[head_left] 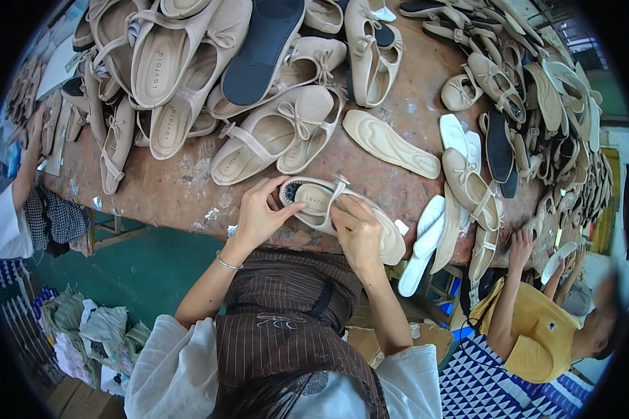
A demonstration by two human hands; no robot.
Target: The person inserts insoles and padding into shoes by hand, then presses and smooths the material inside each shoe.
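Observation:
A beige flat shoe (pixel 317 202) with a strap lies tilted at the table's near edge, its heel toward my left hand (pixel 260 215). That hand pinches the heel, fingers outside and thumb inside by the dark heel lining. My right hand (pixel 356 227) grips the shoe's middle beside the strap, fingers reaching into the opening. Past it shows a pale front end; I cannot tell whether this is the toe or an insole. Just beyond lies a loose cream insole (pixel 391 144). Beige bow shoes (pixel 258 150) stand close behind my left hand.
More beige shoes (pixel 164 66) crowd the far side of the worn table (pixel 189 178). White insoles (pixel 426 241) and shoes lie to the right, some past the edge. A co-worker in yellow (pixel 538 335) works at right; another person's arm (pixel 26 164) reaches in at left.

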